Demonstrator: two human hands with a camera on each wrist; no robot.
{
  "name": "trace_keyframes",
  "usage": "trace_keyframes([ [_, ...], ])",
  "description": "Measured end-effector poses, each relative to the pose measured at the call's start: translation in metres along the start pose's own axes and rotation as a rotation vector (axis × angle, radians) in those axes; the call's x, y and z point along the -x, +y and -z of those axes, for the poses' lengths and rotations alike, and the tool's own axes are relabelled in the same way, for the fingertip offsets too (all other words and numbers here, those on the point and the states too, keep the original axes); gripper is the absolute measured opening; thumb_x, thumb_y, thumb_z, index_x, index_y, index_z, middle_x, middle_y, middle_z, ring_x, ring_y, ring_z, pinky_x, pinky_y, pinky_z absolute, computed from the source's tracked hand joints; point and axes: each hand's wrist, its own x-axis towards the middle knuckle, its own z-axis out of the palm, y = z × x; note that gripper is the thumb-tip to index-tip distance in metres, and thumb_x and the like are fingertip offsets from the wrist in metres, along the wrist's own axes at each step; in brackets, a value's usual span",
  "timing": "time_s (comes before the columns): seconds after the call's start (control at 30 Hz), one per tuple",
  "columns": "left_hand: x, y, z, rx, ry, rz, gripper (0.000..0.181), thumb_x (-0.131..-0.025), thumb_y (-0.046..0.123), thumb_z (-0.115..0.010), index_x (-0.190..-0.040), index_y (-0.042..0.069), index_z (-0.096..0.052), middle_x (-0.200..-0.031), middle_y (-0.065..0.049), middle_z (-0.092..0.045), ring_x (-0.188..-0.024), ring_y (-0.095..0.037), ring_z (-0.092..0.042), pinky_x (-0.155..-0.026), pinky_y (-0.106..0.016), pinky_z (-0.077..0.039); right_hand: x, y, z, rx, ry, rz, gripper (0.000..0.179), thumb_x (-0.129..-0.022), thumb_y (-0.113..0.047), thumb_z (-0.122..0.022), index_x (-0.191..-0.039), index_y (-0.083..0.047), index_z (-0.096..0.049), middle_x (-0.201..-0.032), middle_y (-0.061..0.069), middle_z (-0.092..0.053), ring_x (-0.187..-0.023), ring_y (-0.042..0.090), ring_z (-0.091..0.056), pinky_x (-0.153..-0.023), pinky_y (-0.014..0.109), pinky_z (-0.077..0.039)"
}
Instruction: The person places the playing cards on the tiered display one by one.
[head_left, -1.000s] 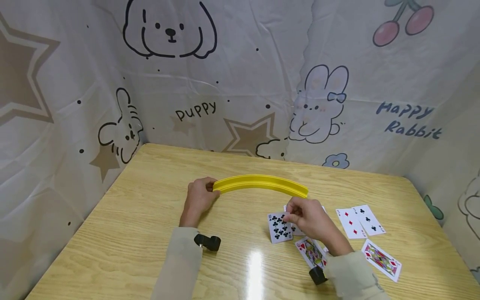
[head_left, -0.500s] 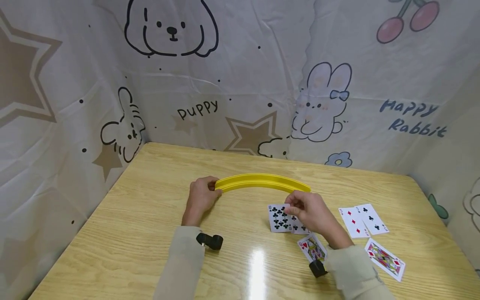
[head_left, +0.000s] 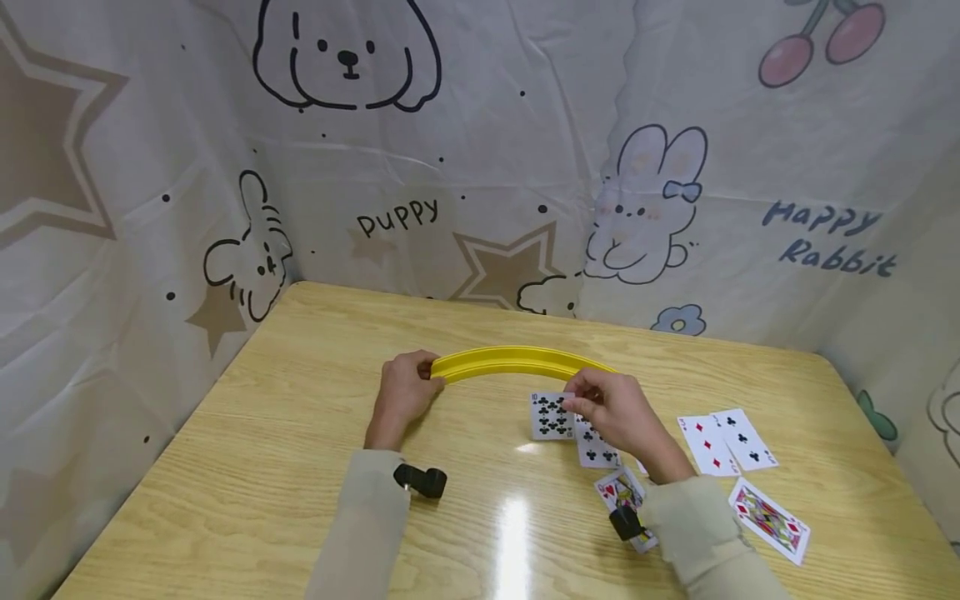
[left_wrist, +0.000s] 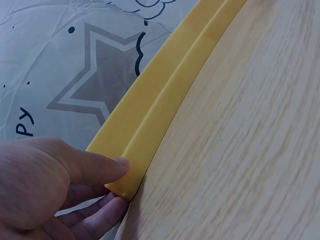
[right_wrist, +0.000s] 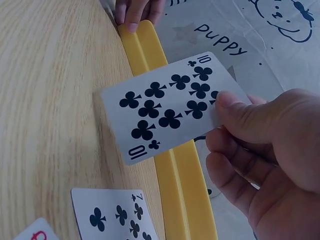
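A curved yellow card holder [head_left: 510, 360] with a lengthwise groove stands toward the back of the table. My left hand [head_left: 405, 392] pinches its left end, thumb on the front face and fingers behind, as the left wrist view shows. Between thumb and fingers of my right hand [head_left: 618, 412] is the ten of clubs [right_wrist: 160, 107], raised off the table just in front of the holder and facing me. Below it on the table lies the seven of clubs [head_left: 595, 446], partly covered by that hand. The holder's right end is hidden behind the right hand in the head view.
A queen of hearts [head_left: 617, 487] lies partly under the right wrist's camera. Farther right are a three of diamonds [head_left: 707, 446], a three of clubs [head_left: 742, 435] and a face card of diamonds [head_left: 768, 521]. A printed cloth [head_left: 480, 167] hangs behind the wooden table [head_left: 300, 417].
My right hand has carried the ten of clubs away from me toward the holder, uncovering more of the seven of clubs. My left hand keeps its grip on the holder's end.
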Motion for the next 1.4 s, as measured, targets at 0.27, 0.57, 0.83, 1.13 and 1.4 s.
trace_keyframes([
  [0.27,-0.001,-0.001,0.002,-0.003,0.007,0.022,0.030,-0.086,0.002,-0.077,-0.115,0.003,-0.073,-0.105,-0.012,-0.071,-0.095,-0.024,-0.066,-0.085,-0.039,-0.055,-0.014,-0.002,-0.003,-0.022,0.009,-0.017,0.007,-0.092,-0.012,-0.074,-0.092,-0.005,-0.071,-0.084,-0.002,-0.066,-0.073,0.018,-0.057,-0.061,0.031,-0.050],
  [0.57,-0.002,0.000,0.002,-0.011,0.013,0.000,0.029,-0.085,0.001,-0.077,-0.114,0.002,-0.074,-0.104,-0.012,-0.071,-0.094,-0.024,-0.066,-0.084,-0.039,-0.055,-0.027,-0.005,-0.002,-0.046,0.021,0.020,0.006,-0.091,-0.010,-0.073,-0.088,-0.006,-0.071,-0.084,0.001,-0.067,-0.072,0.020,-0.056,-0.059,0.030,-0.050],
  [0.83,-0.003,0.001,0.000,-0.011,0.005,-0.001,0.029,-0.085,0.002,-0.077,-0.114,0.002,-0.074,-0.104,-0.012,-0.071,-0.094,-0.023,-0.066,-0.084,-0.037,-0.055,-0.032,-0.002,-0.002,-0.061,0.031,0.033,0.004,-0.091,-0.008,-0.074,-0.089,-0.006,-0.071,-0.086,0.002,-0.068,-0.074,0.020,-0.057,-0.062,0.030,-0.051],
  [1.13,-0.003,0.001,0.002,-0.008,0.003,-0.019,0.029,-0.085,0.001,-0.078,-0.114,0.002,-0.074,-0.105,-0.012,-0.072,-0.095,-0.024,-0.067,-0.083,-0.037,-0.056,-0.039,0.000,-0.003,-0.075,0.052,0.013,0.008,-0.090,-0.011,-0.075,-0.089,-0.004,-0.072,-0.085,0.003,-0.067,-0.071,0.021,-0.055,-0.057,0.029,-0.047],
  [1.4,0.000,-0.001,0.001,-0.007,0.002,-0.003,0.028,-0.086,0.002,-0.077,-0.114,0.003,-0.074,-0.104,-0.011,-0.071,-0.093,-0.023,-0.065,-0.083,-0.038,-0.056,-0.049,-0.004,-0.008,-0.126,0.035,0.007,0.005,-0.091,-0.010,-0.074,-0.090,-0.006,-0.072,-0.088,0.004,-0.068,-0.074,0.022,-0.056,-0.060,0.031,-0.048],
])
